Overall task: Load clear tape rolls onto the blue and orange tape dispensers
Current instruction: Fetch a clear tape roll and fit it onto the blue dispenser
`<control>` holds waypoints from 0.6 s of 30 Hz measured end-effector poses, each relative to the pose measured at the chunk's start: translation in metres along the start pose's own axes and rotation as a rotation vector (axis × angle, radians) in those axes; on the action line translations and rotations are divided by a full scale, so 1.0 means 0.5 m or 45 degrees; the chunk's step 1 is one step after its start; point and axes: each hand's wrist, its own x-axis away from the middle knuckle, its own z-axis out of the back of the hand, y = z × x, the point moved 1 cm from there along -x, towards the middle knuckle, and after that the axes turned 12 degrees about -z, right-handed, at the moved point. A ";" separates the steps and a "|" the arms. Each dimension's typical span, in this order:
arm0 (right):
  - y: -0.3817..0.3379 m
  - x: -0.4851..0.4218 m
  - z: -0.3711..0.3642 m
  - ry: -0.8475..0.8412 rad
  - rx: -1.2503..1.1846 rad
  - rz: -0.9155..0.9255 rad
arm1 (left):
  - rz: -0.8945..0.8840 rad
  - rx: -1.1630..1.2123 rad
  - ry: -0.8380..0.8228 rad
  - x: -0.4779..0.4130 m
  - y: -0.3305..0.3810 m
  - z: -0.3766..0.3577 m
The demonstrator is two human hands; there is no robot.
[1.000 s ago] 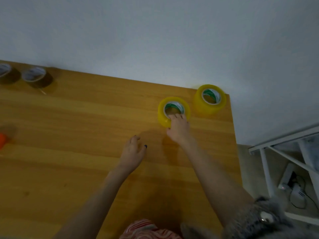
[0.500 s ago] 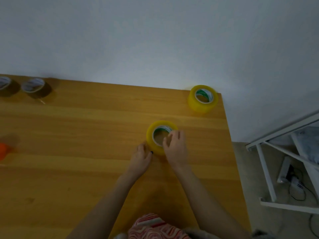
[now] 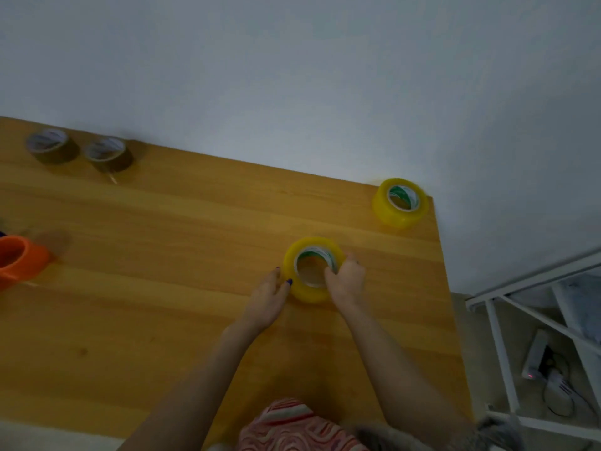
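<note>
Two yellowish tape rolls [image 3: 305, 295] [image 3: 383, 208], two brown rolls [image 3: 53, 155] [image 3: 112, 161], one orange dispenser [image 3: 19, 265] (cropped).

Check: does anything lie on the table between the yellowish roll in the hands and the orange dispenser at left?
Nothing visible does. Bare table separates the held roll from the orange dispenser. The two brown rolls sit farther back, off that line.
</note>
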 end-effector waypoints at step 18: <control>-0.233 0.304 -0.185 0.028 -0.021 0.157 | 0.099 0.854 0.409 0.153 -0.195 0.329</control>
